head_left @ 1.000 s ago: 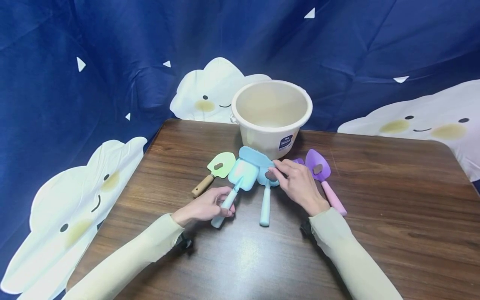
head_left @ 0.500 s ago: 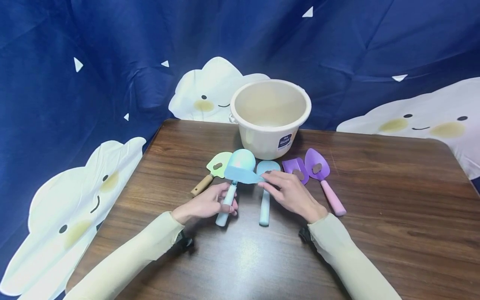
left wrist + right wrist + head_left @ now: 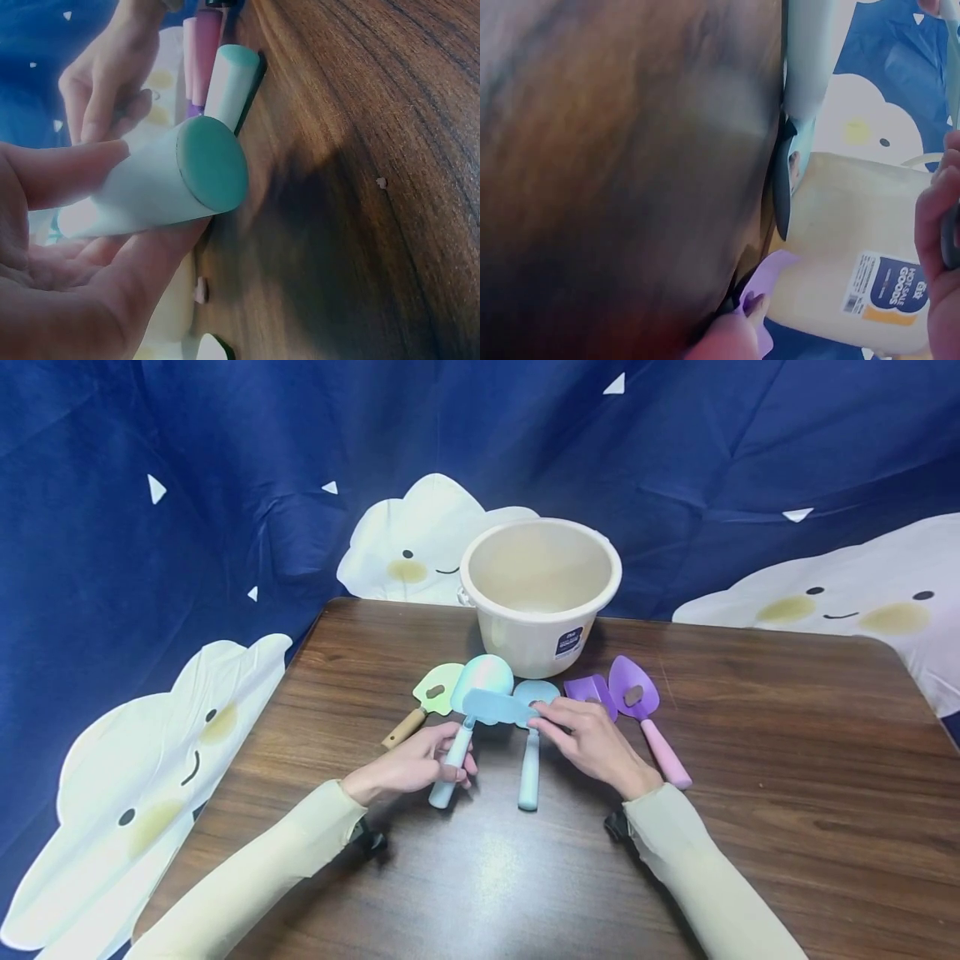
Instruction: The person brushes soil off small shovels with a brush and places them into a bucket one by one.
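Observation:
My left hand (image 3: 408, 764) grips the pale blue handle of a light blue hand shovel (image 3: 483, 672), blade pointing away from me. In the left wrist view, the handle's teal end (image 3: 214, 165) is raised off the table. Between thumb and fingers my right hand (image 3: 592, 743) pinches a flat blue piece (image 3: 495, 706), laid across the lower part of the blade; I cannot tell its exact kind. Just beneath the right hand lies another light blue shovel (image 3: 529, 772), a brown patch on its blade, partly hidden by the fingers.
Behind the shovels stands a cream bucket (image 3: 517, 643) with a label. A green trowel (image 3: 438, 685) with a wooden handle lies left. On the right are a purple scoop (image 3: 592, 692) and a purple trowel (image 3: 633, 681) with a pink handle. Brown patches mark their blades.
My right hand has drawn the flat blue piece down from the top of the blade, then slightly back up. The held shovel has turned a little more upright in my left hand.

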Motion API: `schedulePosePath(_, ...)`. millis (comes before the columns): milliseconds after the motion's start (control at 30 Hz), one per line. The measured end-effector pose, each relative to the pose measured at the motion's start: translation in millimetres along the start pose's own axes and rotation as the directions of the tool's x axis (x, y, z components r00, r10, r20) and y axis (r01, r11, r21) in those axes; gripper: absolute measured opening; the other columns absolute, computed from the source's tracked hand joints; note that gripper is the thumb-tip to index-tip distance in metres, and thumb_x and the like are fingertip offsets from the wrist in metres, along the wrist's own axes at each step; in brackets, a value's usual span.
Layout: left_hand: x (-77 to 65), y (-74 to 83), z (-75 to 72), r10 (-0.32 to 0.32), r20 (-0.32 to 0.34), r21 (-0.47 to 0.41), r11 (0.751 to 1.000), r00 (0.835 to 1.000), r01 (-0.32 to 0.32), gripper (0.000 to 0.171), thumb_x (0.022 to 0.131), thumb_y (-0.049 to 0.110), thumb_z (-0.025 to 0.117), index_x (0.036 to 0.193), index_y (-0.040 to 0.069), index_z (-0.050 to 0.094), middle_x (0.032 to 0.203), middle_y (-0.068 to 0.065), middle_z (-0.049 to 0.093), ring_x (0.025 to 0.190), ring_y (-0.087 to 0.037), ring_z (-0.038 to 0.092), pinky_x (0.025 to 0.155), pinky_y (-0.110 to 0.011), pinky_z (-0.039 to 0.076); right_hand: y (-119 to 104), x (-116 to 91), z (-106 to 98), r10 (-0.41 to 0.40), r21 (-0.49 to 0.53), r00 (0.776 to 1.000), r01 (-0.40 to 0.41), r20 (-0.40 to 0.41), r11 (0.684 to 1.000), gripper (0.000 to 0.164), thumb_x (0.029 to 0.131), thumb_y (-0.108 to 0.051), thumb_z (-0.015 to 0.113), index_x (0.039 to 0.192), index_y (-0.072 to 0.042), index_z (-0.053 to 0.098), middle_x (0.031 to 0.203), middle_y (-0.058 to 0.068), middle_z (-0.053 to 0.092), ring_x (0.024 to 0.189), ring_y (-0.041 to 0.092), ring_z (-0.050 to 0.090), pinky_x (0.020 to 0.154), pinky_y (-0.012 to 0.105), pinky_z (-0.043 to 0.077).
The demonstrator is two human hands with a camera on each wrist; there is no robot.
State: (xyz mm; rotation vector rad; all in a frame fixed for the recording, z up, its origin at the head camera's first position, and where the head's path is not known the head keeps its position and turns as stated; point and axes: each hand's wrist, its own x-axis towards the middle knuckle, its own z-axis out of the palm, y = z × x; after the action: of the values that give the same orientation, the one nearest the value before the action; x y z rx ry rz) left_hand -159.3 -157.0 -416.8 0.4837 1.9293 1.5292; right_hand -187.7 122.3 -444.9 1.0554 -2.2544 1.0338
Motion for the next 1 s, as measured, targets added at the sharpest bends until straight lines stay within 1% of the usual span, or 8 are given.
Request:
schedulePosePath(100, -0.3, -0.4, -0.7, 0.012, 0.015, 0.006, 1.000, 1.000, -0.012, 0.026, 0.083, -0.013, 0.055, 0.107, -0.006, 0.046, 0.100, -0.033, 0.062, 0.085, -0.034, 0.068, 0.084, -0.046, 0.057, 4.5, 0.8, -2.7, 0.043, -0.009, 0.999, -0.043, -0.022, 0.999, 0.027, 0.080, -0.004, 0.075, 0.106, -0.004, 0.074, 0.075, -0.002, 0.063, 0.064, 0.008, 0.052, 0.059, 0.018, 0.043)
schedulePosePath(300, -0.4, -2.8, -0.2, 0.007, 0.025, 0.004, 1.000, 1.000, -0.007, 0.025, 0.083, -0.013, 0.054, 0.106, -0.005, 0.046, 0.100, -0.031, 0.062, 0.092, -0.047, 0.064, 0.085, -0.046, 0.056, 9.8, 3.3, -9.8, 0.103, -0.087, 0.990, -0.112, -0.097, 0.990, 0.029, 0.079, -0.004, 0.076, 0.108, 0.000, 0.072, 0.084, 0.007, 0.071, 0.069, 0.016, 0.061, 0.062, 0.027, 0.050)
schedulePosePath(400, 0.0, -4.0, 0.8, -0.005, 0.024, -0.003, 1.000, 1.000, 0.005, 0.025, 0.083, -0.014, 0.054, 0.106, -0.005, 0.047, 0.101, -0.034, 0.061, 0.093, -0.047, 0.064, 0.085, -0.045, 0.057, 8.6, 5.4, -12.3, 0.121, -0.117, 0.987, -0.133, -0.108, 0.984, 0.025, 0.083, -0.007, 0.074, 0.107, -0.001, 0.073, 0.078, 0.005, 0.068, 0.064, 0.014, 0.057, 0.057, 0.024, 0.047)
schedulePosePath(500, 0.8, -4.7, 1.6, 0.006, 0.023, 0.042, 0.999, 1.000, -0.007, 0.024, 0.084, -0.011, 0.057, 0.105, -0.006, 0.048, 0.101, -0.035, 0.061, 0.091, -0.044, 0.066, 0.082, -0.039, 0.058, 3.1, 8.6, -13.5, 0.123, -0.161, 0.987, -0.138, -0.101, 0.977, 0.021, 0.085, -0.010, 0.073, 0.105, -0.005, 0.073, 0.072, 0.001, 0.061, 0.061, 0.012, 0.051, 0.055, 0.023, 0.042)
schedulePosePath(633, 1.7, -3.5, 2.5, 0.027, 0.020, 0.124, 0.992, 0.999, -0.029, 0.026, 0.084, -0.006, 0.062, 0.106, -0.007, 0.049, 0.099, -0.033, 0.064, 0.089, -0.042, 0.067, 0.075, -0.030, 0.057, -10.0, 13.9, -10.9, 0.078, -0.191, 0.994, -0.092, -0.078, 0.977, 0.020, 0.083, -0.011, 0.074, 0.102, -0.007, 0.072, 0.074, 0.000, 0.061, 0.062, 0.014, 0.054, 0.057, 0.026, 0.046)
schedulePosePath(767, 2.6, -2.0, 3.8, 0.017, 0.021, 0.132, 0.991, 1.000, -0.020, 0.031, 0.084, -0.005, 0.064, 0.111, -0.010, 0.047, 0.100, -0.032, 0.064, 0.089, -0.042, 0.067, 0.074, -0.027, 0.056, -26.6, 20.1, -6.2, 0.010, -0.193, 1.000, -0.013, -0.020, 0.981, 0.020, 0.082, -0.014, 0.075, 0.101, -0.009, 0.072, 0.077, -0.002, 0.062, 0.061, 0.011, 0.054, 0.055, 0.026, 0.047)
schedulePosePath(867, 3.1, -1.6, 4.8, 0.012, 0.023, 0.136, 0.991, 1.000, -0.015, 0.033, 0.084, -0.005, 0.064, 0.112, -0.012, 0.046, 0.100, -0.031, 0.065, 0.089, -0.041, 0.068, 0.074, -0.026, 0.056, -37.0, 23.4, -4.2, -0.036, -0.222, 0.999, 0.041, 0.029, 0.974, 0.023, 0.082, -0.017, 0.075, 0.104, -0.009, 0.072, 0.080, -0.002, 0.063, 0.061, 0.009, 0.055, 0.053, 0.025, 0.048)
schedulePosePath(1000, 3.8, -1.6, 5.5, 0.013, 0.024, 0.159, 0.987, 1.000, -0.017, 0.032, 0.084, -0.004, 0.064, 0.111, -0.011, 0.047, 0.099, -0.029, 0.066, 0.088, -0.038, 0.069, 0.073, -0.025, 0.055, -43.5, 24.4, -3.7, -0.055, -0.263, 0.995, 0.074, 0.079, 0.962, 0.027, 0.084, -0.018, 0.073, 0.108, -0.007, 0.071, 0.078, -0.002, 0.061, 0.058, 0.008, 0.051, 0.050, 0.024, 0.047)
